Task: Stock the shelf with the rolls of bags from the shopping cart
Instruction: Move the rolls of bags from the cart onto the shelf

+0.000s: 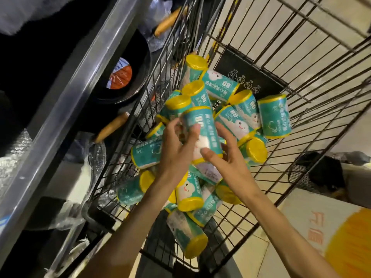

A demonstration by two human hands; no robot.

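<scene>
Several teal rolls of bags with yellow ends lie heaped in the black wire shopping cart. Both my hands reach into the heap. My left hand and my right hand close from either side around one roll of bags, which stands tilted above the pile. Other rolls, such as one at the right and one near me, lie loose around it. The metal shelf edge runs diagonally at the left.
On the shelf behind the cart's left side lie dark pans with wooden handles in plastic wrap. A cardboard box with orange print stands on the floor at the right. Tiled floor shows through the cart's wires.
</scene>
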